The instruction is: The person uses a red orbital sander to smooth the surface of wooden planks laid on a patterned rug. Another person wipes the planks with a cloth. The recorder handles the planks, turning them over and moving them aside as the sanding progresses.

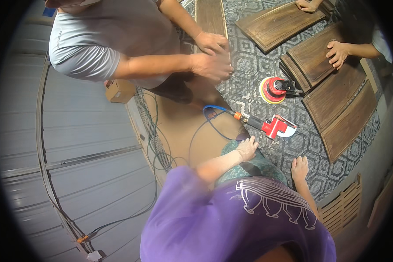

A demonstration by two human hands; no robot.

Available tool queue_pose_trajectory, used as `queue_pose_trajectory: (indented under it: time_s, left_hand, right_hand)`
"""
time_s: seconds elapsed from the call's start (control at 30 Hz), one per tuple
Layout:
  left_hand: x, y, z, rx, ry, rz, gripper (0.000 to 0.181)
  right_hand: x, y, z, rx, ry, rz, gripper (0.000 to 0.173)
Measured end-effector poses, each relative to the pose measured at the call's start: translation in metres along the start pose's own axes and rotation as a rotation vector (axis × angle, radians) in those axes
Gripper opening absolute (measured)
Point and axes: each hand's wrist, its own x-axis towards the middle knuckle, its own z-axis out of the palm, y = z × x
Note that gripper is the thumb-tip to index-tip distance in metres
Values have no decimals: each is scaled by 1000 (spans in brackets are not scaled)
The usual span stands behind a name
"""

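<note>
My left hand (248,148) lies at the near edge of the patterned carpet covering, over my green patterned garment, and holds nothing. Just beyond it, a red air sander (273,127) lies on its side, its white disc showing and a blue hose attached. My right hand (300,167) rests empty on the covering's near edge, fingers extended. Farther off stands a red and black orbital sander (273,90) with a yellow-rimmed pad, beside stacked brown wooden panels (334,95). Another wooden panel (211,16) lies at the far left, under a co-worker's hands.
A co-worker in a grey shirt (144,36) leans in at the upper left, hands blurred. Another person's hands (339,54) touch panels at the upper right. Hoses (156,131) trail over the floor near a cardboard box (119,91). A slatted wooden piece (342,206) stands at the lower right.
</note>
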Motion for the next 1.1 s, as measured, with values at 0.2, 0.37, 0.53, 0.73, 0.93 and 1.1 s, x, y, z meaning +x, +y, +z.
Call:
queue_pose_trajectory:
  time_s: [0.2, 0.37, 0.53, 0.73, 0.93, 1.1]
  left_hand:
    - [0, -8, -15, 7, -13, -16, 43]
    - [3, -23, -14, 49, -39, -84, 40]
    - [11, -11, -17, 79, -94, -99, 44]
    - [13, -13, -11, 75, -109, -106, 45]
    - [8, -12, -4, 70, -93, -88, 44]
    - [12, -4, -7, 100, -167, -109, 48]
  right_hand:
    - [2, -5, -9, -24, -20, 19, 18]
    - [5, -3, -9, -11, -35, 15, 19]
    - [4, -6, -10, -9, -45, 24, 19]
    - [6, -7, -9, -13, -32, 53, 16]
    - [5, -5, -7, -20, -59, 88, 19]
    - [6, -7, -7, -22, -42, 79, 18]
